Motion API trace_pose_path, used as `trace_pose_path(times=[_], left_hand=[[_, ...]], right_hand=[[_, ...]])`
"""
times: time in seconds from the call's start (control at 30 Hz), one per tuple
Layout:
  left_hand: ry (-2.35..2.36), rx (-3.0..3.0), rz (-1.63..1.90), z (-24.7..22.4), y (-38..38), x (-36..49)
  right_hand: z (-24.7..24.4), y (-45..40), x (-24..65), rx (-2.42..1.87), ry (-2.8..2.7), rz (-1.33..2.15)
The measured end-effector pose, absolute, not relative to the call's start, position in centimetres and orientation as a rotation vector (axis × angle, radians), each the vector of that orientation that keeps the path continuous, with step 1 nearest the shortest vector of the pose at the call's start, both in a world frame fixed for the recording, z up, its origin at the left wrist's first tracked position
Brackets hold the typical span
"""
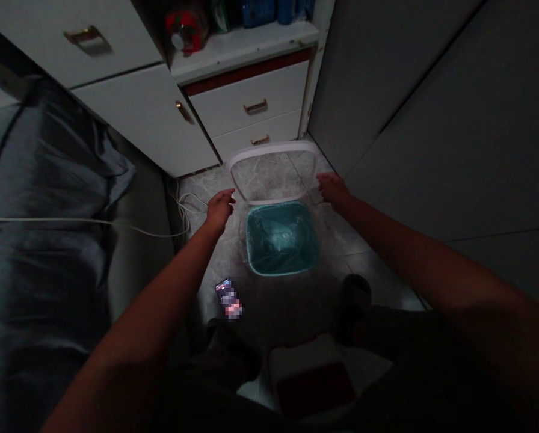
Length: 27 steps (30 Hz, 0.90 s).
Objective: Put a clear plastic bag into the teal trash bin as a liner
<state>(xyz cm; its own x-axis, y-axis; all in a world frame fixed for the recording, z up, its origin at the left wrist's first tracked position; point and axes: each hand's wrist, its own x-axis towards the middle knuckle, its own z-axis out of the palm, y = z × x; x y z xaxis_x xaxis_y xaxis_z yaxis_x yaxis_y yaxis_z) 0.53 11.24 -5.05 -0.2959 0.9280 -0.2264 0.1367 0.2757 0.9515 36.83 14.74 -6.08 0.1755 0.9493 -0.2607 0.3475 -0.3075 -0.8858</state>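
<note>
A bin lined with a thin blue-green plastic bag (284, 240) stands on the floor before me. At its far edge is a white ring-shaped frame (274, 146), tilted up, with the floor showing through its opening. My left hand (219, 210) is by the frame's left side, its fingers and thumb apart and holding nothing. On the opposite side, my right hand (333, 189) is close to the frame's right edge, fingers loosely bent and parted. Small gaps seem to separate both hands from the frame.
A lit phone (227, 294) lies on the floor by my left foot. A red and white stool or box (301, 358) is between my feet. White drawers (251, 111) stand ahead, grey panels (432, 120) at right. A pale cable (152, 233) runs at left.
</note>
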Motion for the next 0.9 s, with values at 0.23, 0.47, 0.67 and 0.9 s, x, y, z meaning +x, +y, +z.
trace_pose_path(times=[0.23,0.47,0.67,0.9], left_hand=[[1.496,0.808,1.092,0.1,9.7,1.4],[1.543,0.868,0.988,0.2,5.1,1.1],[1.523,1.177,0.749,-2.0,0.7,0.1],[1.448,1.684,0.533,-6.9,-2.2,-1.5]], right_hand=[[2.9,12.5,35.6,-1.561,-0.949,1.498],[4.0,7.2,36.0,-1.587,-0.855,1.654],[1.3,2.7,36.3,-1.708,-0.966,1.697],[-3.2,0.7,36.2,-1.881,-1.343,1.558]])
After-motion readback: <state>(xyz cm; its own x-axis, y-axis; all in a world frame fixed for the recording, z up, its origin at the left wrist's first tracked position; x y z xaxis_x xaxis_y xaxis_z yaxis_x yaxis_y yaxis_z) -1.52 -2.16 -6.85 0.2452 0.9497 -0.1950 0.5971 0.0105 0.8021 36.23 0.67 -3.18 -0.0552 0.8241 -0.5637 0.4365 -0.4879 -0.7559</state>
